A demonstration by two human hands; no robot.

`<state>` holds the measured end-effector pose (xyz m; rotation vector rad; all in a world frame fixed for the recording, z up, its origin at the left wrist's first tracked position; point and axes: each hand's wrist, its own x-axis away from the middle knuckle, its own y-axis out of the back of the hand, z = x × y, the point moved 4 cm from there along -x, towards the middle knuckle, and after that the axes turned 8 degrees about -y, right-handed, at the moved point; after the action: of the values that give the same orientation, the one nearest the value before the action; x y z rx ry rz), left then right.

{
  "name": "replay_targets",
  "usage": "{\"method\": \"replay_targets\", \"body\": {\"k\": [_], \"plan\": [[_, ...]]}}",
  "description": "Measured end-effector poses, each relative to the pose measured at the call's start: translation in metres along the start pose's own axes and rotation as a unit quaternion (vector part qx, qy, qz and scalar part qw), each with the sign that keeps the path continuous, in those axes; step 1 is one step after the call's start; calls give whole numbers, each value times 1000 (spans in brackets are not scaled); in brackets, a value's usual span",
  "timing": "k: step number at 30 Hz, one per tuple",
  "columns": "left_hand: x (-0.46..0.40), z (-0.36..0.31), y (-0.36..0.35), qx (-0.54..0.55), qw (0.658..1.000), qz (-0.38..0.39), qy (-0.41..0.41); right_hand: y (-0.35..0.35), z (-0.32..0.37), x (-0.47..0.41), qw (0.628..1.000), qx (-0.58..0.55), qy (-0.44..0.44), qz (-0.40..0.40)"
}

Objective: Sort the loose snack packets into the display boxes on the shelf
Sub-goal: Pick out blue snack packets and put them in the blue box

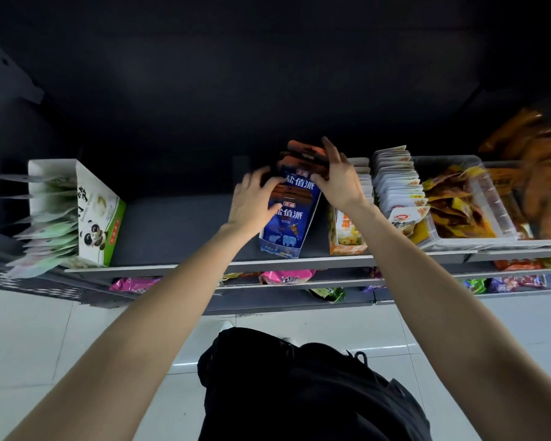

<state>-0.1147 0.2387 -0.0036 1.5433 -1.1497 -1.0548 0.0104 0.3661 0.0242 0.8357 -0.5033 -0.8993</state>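
While my left hand (252, 198) rests with curled fingers on the side of the blue display box (288, 218) at mid-frame on the shelf (178, 224), my right hand (337, 179) pinches orange-brown snack packets (303, 157) standing in its far end. A green panda box (89, 214) stands well apart at left.

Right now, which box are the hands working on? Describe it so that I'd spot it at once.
On the top shelf, look mid-row, where both hands meet. It is the blue box with white characters and white elephants on its front. The panda box to its left is green and white.
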Motion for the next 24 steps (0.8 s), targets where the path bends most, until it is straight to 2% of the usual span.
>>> {"method": "replay_targets", "body": {"k": [3,6,7,9,11,14,19,22,24], "plan": [[9,-4,-13,129,991,5,32,-6,9,8,999,31,35,-10],[15,-8,-9,214,976,21,17,3,25,9,985,92,96,-113],[15,-8,-5,233,972,13,24,3,28,8,983,110,96,-109],[10,-5,0,271,960,2,70,-2,32,4,984,152,79,-52],[1,-5,1,276,956,13,97,-7,34,0,982,178,69,5],[-4,-10,1,263,963,28,58,-5,34,-4,983,167,69,33],[2,-15,0,228,973,-5,44,-5,18,-11,974,215,70,-34],[0,-12,-4,204,978,-8,52,-3,15,-5,971,170,117,-124],[-3,-13,-6,206,977,7,48,-2,12,0,969,152,127,-148]]}}
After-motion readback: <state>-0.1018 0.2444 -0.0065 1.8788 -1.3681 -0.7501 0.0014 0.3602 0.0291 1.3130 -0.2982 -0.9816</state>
